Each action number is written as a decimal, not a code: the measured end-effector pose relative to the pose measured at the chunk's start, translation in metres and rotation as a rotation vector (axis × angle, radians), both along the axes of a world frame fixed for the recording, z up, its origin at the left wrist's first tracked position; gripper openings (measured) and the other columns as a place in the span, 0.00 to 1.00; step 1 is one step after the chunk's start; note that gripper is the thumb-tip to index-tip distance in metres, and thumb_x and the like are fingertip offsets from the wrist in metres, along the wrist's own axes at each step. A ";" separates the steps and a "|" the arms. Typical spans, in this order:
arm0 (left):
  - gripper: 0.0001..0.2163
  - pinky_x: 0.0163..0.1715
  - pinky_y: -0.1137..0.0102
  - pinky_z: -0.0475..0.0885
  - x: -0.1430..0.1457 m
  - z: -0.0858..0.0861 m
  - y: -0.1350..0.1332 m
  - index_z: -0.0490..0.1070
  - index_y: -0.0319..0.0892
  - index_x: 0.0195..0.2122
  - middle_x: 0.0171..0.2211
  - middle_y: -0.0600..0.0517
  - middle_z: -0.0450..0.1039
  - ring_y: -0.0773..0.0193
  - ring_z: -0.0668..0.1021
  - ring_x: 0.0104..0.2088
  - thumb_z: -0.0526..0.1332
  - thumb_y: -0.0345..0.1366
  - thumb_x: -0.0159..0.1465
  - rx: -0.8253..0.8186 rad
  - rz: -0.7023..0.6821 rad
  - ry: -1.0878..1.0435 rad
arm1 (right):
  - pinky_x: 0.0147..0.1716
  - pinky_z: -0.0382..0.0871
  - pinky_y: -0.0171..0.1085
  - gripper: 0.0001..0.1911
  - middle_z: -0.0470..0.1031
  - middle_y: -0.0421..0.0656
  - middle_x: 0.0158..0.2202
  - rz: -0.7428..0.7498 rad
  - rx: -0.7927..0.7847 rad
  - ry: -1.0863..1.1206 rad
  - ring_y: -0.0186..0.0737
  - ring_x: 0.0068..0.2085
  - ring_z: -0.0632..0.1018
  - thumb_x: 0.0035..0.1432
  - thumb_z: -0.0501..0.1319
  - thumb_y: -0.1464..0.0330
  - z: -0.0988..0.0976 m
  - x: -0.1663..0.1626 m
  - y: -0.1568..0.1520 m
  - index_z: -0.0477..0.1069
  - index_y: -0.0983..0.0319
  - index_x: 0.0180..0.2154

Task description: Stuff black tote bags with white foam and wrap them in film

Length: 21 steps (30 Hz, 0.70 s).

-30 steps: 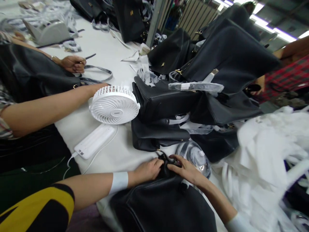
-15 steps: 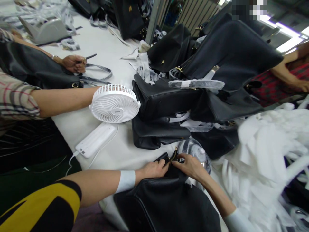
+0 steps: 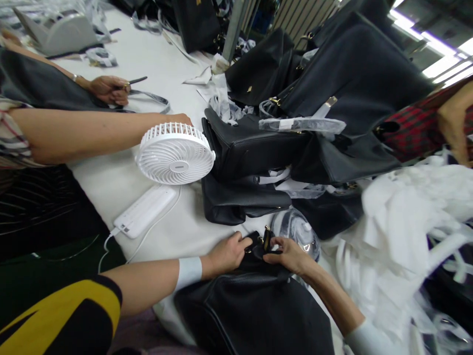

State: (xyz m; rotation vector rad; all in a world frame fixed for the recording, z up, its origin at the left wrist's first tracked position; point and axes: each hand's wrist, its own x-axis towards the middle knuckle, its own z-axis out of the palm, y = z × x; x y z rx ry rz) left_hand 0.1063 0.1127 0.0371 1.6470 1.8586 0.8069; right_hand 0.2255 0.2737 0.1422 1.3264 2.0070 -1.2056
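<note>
A black handbag (image 3: 254, 310) lies in front of me at the table's near edge. At its far end are small black straps with gold-coloured metal fittings (image 3: 260, 240). My left hand (image 3: 231, 252) is closed on the strap end from the left, its fingertips partly hidden. From the right, my right hand (image 3: 286, 255) pinches the black strap beside the fittings between thumb and fingers. Just beyond my right hand sits a plastic-wrapped round bundle (image 3: 297, 231).
A white fan (image 3: 175, 158) and a white power bank (image 3: 145, 211) with a cable stand left of centre. Black bags (image 3: 254, 148) pile up ahead. White padding strips (image 3: 402, 222) heap at right. A co-worker's arm (image 3: 92, 133) reaches in from the left; another person's arm (image 3: 456, 118) shows at right.
My left hand has shifted slightly left on the strap end, and the fittings between my hands show more. The co-worker's near arm at left has risen; the arm at far right moved.
</note>
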 end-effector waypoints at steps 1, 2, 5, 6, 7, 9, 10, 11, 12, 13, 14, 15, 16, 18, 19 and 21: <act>0.15 0.39 0.69 0.74 0.000 0.000 0.000 0.63 0.43 0.52 0.41 0.47 0.64 0.62 0.72 0.36 0.48 0.28 0.65 0.013 0.019 -0.016 | 0.21 0.57 0.32 0.15 0.70 0.36 0.20 -0.033 -0.001 0.016 0.33 0.22 0.68 0.42 0.68 0.64 0.000 0.004 0.000 0.68 0.61 0.32; 0.15 0.39 0.69 0.74 0.000 0.000 0.000 0.63 0.43 0.52 0.41 0.47 0.64 0.62 0.71 0.36 0.48 0.27 0.65 0.025 0.036 -0.032 | 0.21 0.57 0.32 0.15 0.69 0.36 0.20 -0.042 0.008 0.025 0.33 0.22 0.67 0.42 0.68 0.61 0.000 0.007 0.001 0.69 0.62 0.31; 0.15 0.41 0.68 0.74 0.001 0.001 0.001 0.62 0.42 0.51 0.42 0.47 0.64 0.62 0.71 0.37 0.49 0.27 0.64 0.047 0.059 -0.063 | 0.23 0.57 0.33 0.18 0.69 0.38 0.21 0.063 0.034 0.042 0.34 0.24 0.68 0.43 0.68 0.55 0.004 0.008 0.002 0.71 0.62 0.29; 0.15 0.41 0.68 0.74 0.001 0.001 0.001 0.62 0.42 0.51 0.42 0.47 0.65 0.62 0.71 0.37 0.49 0.27 0.64 0.047 0.065 -0.066 | 0.25 0.57 0.33 0.18 0.70 0.38 0.22 0.130 0.060 0.033 0.35 0.25 0.69 0.43 0.68 0.54 0.006 0.006 0.002 0.72 0.62 0.28; 0.15 0.41 0.68 0.74 0.001 0.001 0.001 0.62 0.42 0.51 0.42 0.47 0.65 0.61 0.72 0.37 0.49 0.26 0.63 0.046 0.070 -0.068 | 0.26 0.58 0.34 0.18 0.71 0.39 0.23 0.202 0.108 0.011 0.37 0.27 0.70 0.45 0.67 0.53 0.008 0.004 0.002 0.73 0.61 0.28; 0.16 0.42 0.67 0.74 0.001 0.000 0.002 0.62 0.42 0.52 0.43 0.47 0.65 0.61 0.72 0.38 0.49 0.26 0.63 0.053 0.074 -0.073 | 0.27 0.57 0.35 0.18 0.71 0.40 0.22 0.340 0.233 -0.065 0.39 0.27 0.72 0.49 0.65 0.51 0.013 -0.002 0.000 0.74 0.60 0.26; 0.17 0.43 0.67 0.74 0.001 -0.001 0.002 0.61 0.41 0.53 0.44 0.46 0.65 0.61 0.72 0.39 0.49 0.26 0.63 0.061 0.073 -0.078 | 0.27 0.57 0.36 0.20 0.71 0.41 0.22 0.399 0.288 -0.109 0.40 0.28 0.73 0.50 0.63 0.49 0.015 -0.005 -0.002 0.74 0.60 0.24; 0.17 0.44 0.68 0.74 0.001 -0.001 0.002 0.61 0.41 0.53 0.44 0.46 0.65 0.61 0.72 0.40 0.49 0.25 0.63 0.070 0.069 -0.081 | 0.27 0.57 0.37 0.23 0.72 0.42 0.21 0.440 0.333 -0.151 0.41 0.28 0.73 0.52 0.61 0.47 0.017 -0.007 -0.004 0.74 0.60 0.23; 0.17 0.44 0.68 0.74 0.001 -0.001 0.002 0.62 0.41 0.53 0.44 0.46 0.66 0.61 0.73 0.41 0.50 0.25 0.63 0.079 0.063 -0.082 | 0.27 0.57 0.37 0.25 0.72 0.43 0.21 0.460 0.368 -0.189 0.42 0.28 0.74 0.53 0.60 0.45 0.018 -0.008 -0.006 0.73 0.60 0.22; 0.17 0.44 0.69 0.74 0.001 -0.001 0.001 0.62 0.41 0.52 0.44 0.47 0.66 0.62 0.73 0.41 0.50 0.25 0.63 0.087 0.053 -0.076 | 0.27 0.57 0.37 0.26 0.72 0.43 0.21 0.460 0.393 -0.222 0.43 0.28 0.74 0.53 0.58 0.44 0.019 -0.008 -0.008 0.74 0.59 0.22; 0.17 0.42 0.70 0.75 0.001 0.000 0.001 0.62 0.42 0.52 0.44 0.47 0.67 0.62 0.73 0.40 0.50 0.26 0.63 0.092 0.037 -0.060 | 0.27 0.58 0.38 0.27 0.72 0.44 0.21 0.447 0.408 -0.250 0.43 0.28 0.75 0.54 0.57 0.44 0.019 -0.008 -0.010 0.74 0.59 0.22; 0.17 0.40 0.70 0.75 0.001 0.000 0.000 0.63 0.43 0.53 0.43 0.48 0.67 0.63 0.74 0.38 0.50 0.26 0.64 0.095 0.015 -0.031 | 0.28 0.58 0.37 0.26 0.73 0.44 0.21 0.430 0.414 -0.272 0.44 0.29 0.75 0.55 0.57 0.45 0.018 -0.008 -0.013 0.74 0.59 0.23; 0.17 0.37 0.71 0.76 0.002 0.000 -0.001 0.63 0.45 0.54 0.43 0.49 0.68 0.64 0.75 0.36 0.50 0.27 0.64 0.097 -0.013 0.006 | 0.28 0.59 0.37 0.24 0.73 0.45 0.21 0.411 0.411 -0.287 0.44 0.29 0.75 0.55 0.58 0.48 0.016 -0.007 -0.014 0.75 0.59 0.23; 0.17 0.32 0.73 0.76 0.002 0.000 -0.003 0.63 0.47 0.55 0.41 0.50 0.69 0.65 0.75 0.32 0.50 0.30 0.66 0.108 -0.066 0.088 | 0.28 0.60 0.37 0.18 0.74 0.44 0.22 0.379 0.394 -0.297 0.44 0.30 0.76 0.55 0.59 0.55 0.011 -0.007 -0.017 0.75 0.59 0.23; 0.16 0.30 0.73 0.75 0.002 -0.001 -0.004 0.63 0.47 0.55 0.40 0.50 0.70 0.66 0.76 0.31 0.50 0.31 0.67 0.124 -0.084 0.119 | 0.29 0.60 0.37 0.16 0.74 0.44 0.22 0.363 0.393 -0.297 0.44 0.30 0.76 0.55 0.59 0.58 0.008 -0.008 -0.018 0.75 0.59 0.23; 0.15 0.29 0.74 0.75 0.003 -0.003 -0.003 0.64 0.45 0.54 0.41 0.49 0.71 0.65 0.77 0.33 0.49 0.32 0.68 0.189 -0.109 0.154 | 0.29 0.60 0.36 0.13 0.74 0.44 0.23 0.333 0.403 -0.291 0.43 0.31 0.76 0.53 0.58 0.62 0.004 -0.010 -0.019 0.74 0.60 0.22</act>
